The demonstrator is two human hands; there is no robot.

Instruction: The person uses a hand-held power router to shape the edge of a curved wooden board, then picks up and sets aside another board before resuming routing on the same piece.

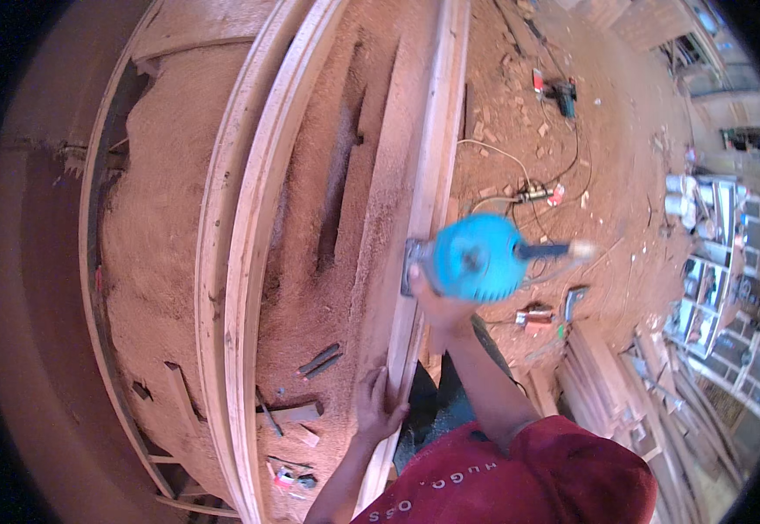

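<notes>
My right hand (432,297) grips a blue power router (480,253) with a black side handle, blurred in the picture, whose base rests on a long pale wooden beam (436,113) at the workbench's right edge. Lower down, my left hand (380,406) holds the same beam, fingers bent over it and thumb to the right. The underside of the router is hidden from view.
Two long timbers (249,236) run along the sawdust-covered bench (161,175), with dark tools (319,360) and offcuts near its front. On the floor at right lie cords, a drill (563,96) and stacked planks (602,384). Framed panels (716,297) stand at far right.
</notes>
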